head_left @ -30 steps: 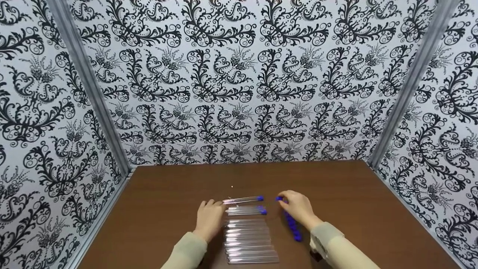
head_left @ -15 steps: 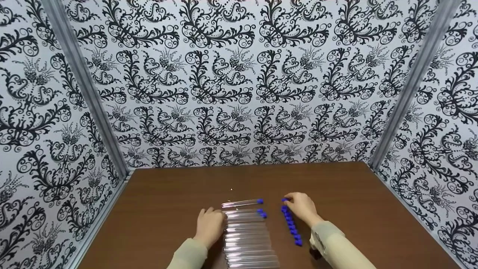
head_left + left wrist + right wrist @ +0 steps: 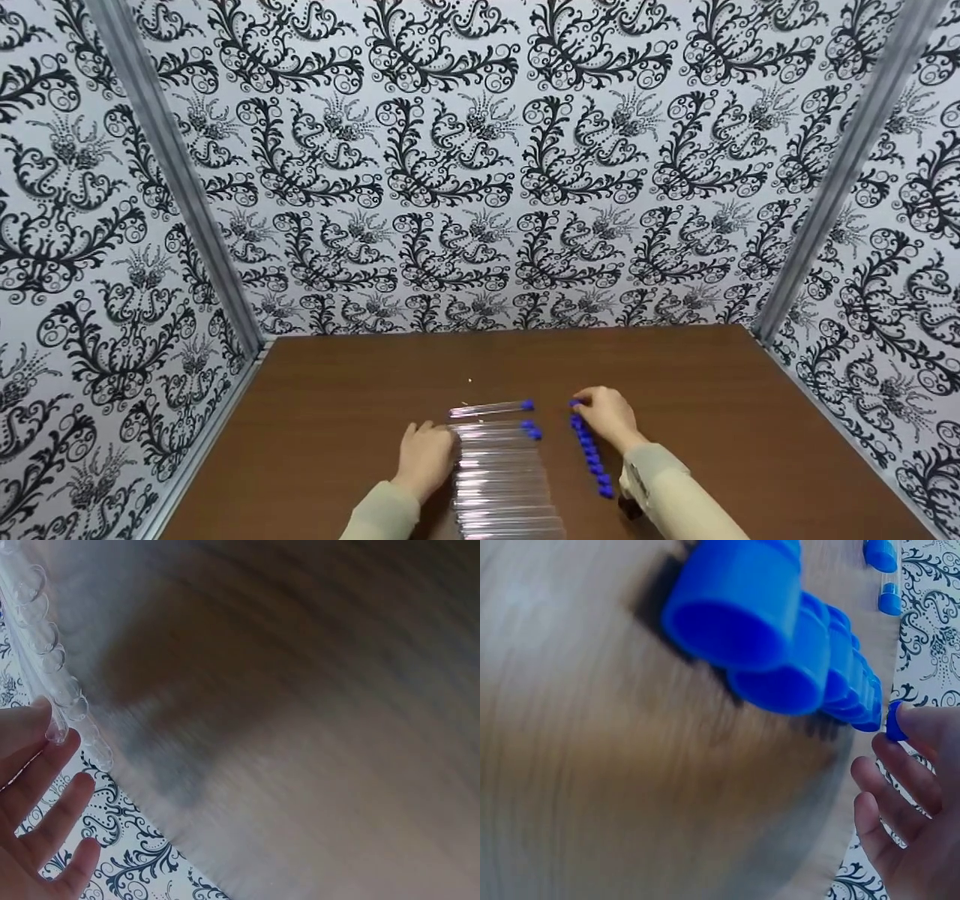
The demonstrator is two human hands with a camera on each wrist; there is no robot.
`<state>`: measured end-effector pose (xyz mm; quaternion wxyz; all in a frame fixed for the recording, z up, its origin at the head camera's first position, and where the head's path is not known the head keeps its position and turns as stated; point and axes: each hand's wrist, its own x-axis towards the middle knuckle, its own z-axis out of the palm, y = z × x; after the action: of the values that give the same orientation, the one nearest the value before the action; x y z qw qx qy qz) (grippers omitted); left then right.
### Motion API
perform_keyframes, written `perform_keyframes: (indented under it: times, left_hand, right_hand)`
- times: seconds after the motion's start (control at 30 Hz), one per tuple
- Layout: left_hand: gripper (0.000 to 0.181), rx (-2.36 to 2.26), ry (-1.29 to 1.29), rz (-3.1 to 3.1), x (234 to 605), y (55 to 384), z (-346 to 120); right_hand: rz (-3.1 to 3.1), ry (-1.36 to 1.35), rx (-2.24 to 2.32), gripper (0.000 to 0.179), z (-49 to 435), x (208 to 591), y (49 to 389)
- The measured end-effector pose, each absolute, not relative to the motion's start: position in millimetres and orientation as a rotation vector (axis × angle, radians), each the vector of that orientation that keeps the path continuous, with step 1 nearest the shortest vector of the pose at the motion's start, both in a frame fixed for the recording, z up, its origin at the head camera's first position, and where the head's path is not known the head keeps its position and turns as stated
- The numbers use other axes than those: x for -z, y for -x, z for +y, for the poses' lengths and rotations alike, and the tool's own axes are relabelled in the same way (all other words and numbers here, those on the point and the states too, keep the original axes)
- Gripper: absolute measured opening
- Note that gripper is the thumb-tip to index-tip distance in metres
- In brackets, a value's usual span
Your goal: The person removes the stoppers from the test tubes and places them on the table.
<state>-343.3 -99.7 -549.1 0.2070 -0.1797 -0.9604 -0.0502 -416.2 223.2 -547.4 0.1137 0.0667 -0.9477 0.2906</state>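
Note:
My left hand (image 3: 426,456) is at the left, rounded ends of a row of clear test tubes (image 3: 502,480). In the left wrist view, thumb and index finger pinch one test tube (image 3: 57,726) by its rounded end; the other fingers are spread. My right hand (image 3: 609,416) is at the far end of a row of blue caps (image 3: 592,454). It pinches one blue cap (image 3: 895,722) between thumb and index finger, seen in the right wrist view. Several nearer caps (image 3: 727,607) lie in line, with hollow ends showing. A blue-capped tube (image 3: 491,409) lies beyond the row.
Two more blue caps (image 3: 531,430) sit on tubes at the far end of the row. Everything lies on a brown wooden table (image 3: 337,382). Patterned black-and-white walls (image 3: 480,165) with grey corner posts (image 3: 187,187) enclose its back and sides.
My right hand has shifted slightly right, and the cap row shows more fully beside it. My left hand has come slightly nearer along the tube ends. The head view has shifted a little.

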Motion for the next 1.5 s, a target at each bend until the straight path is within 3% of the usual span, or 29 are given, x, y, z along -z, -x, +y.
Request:
perform_keyframes:
  times: [1.03, 1.37, 1.5]
  left_hand:
    - [0.010, 0.085, 0.498, -2.686, 556, 345, -99]
    - [0.002, 0.315, 0.317, -2.672, 553, 342, -98]
    - [0.014, 0.475, 0.246, -2.780, 549, 339, -94]
  right_hand:
    - [-2.733, -0.316, -0.860, 0.017, 212, 548, 404]
    - [-2.776, -0.496, -0.756, 0.023, 186, 551, 384]
    - [-2.800, -0.537, -0.715, 0.025, 180, 555, 380]
